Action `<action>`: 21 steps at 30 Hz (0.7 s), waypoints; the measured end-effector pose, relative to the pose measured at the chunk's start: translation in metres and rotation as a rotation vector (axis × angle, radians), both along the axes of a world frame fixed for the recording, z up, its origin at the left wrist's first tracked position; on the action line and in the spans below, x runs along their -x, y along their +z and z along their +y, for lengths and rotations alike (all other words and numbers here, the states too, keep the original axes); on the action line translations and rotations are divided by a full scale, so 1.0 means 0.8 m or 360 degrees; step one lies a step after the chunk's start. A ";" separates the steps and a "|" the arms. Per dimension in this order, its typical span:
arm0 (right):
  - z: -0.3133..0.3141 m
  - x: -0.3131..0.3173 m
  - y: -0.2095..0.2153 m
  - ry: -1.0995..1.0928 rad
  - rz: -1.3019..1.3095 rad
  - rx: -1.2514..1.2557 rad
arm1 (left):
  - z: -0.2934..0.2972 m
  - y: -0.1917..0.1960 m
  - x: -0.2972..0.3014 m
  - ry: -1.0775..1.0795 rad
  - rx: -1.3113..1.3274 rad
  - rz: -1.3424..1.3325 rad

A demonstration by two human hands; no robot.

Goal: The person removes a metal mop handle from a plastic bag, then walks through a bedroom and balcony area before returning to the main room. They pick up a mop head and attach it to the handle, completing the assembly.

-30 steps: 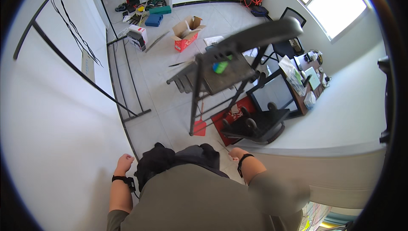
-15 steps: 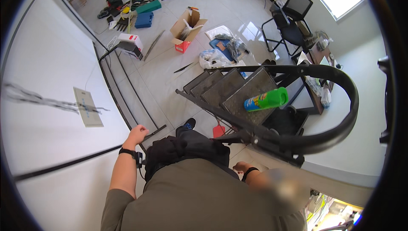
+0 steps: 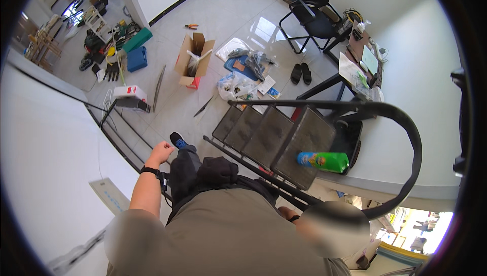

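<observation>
My left hand (image 3: 161, 151) is held in front of my left thigh, near a low dark metal rail. Its fingers are curled together; anything between them is too small to make out. A dark strap with a small box and a cord sits on that wrist. My right hand (image 3: 287, 212) hangs by my right hip, mostly hidden by my body, its fingers out of sight. Nearest on that side is a black folding step ladder (image 3: 266, 134) with a curved handrail. A spray can (image 3: 322, 161), blue with a green cap, appears to stand on its top step.
An open cardboard box (image 3: 195, 59), a plastic bag (image 3: 235, 86) and pliers (image 3: 191, 26) lie on the tiled floor ahead. Tools and a blue case (image 3: 137, 59) are at far left. A black chair (image 3: 310, 14), slippers (image 3: 301, 73) and a cluttered desk (image 3: 358, 53) are at right.
My view has turned to the right and shifted, so the room has slid left and more of the desk shows. One foot has stepped forward. My right hand is more hidden behind my body.
</observation>
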State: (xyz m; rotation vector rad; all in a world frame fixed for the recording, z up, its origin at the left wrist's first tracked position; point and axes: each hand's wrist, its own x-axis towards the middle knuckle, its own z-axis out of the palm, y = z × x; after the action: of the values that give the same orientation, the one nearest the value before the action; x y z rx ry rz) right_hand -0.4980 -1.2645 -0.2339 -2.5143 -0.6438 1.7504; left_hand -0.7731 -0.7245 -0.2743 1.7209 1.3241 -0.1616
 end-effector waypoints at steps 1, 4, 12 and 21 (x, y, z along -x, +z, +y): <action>0.028 0.009 -0.003 0.0026 0.0070 0.0206 | 0.027 -0.009 -0.005 -0.0020 0.0019 -0.0008; 0.099 0.021 0.001 0.0080 0.0148 0.0416 | 0.098 -0.036 -0.006 -0.0039 0.0038 -0.0068; 0.362 0.005 -0.009 -0.0097 0.0346 0.0608 | 0.263 -0.058 0.083 0.0362 0.0337 -0.0108; 0.548 -0.010 -0.053 0.0114 0.0453 0.0695 | 0.344 -0.022 0.158 0.0229 0.0212 0.0279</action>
State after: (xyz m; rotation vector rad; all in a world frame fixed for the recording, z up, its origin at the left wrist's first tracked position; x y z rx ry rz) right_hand -0.4900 -0.8258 -0.2759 -2.4211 -0.3699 2.4449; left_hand -0.8992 -0.4490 -0.2923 1.5212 1.5250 -0.3170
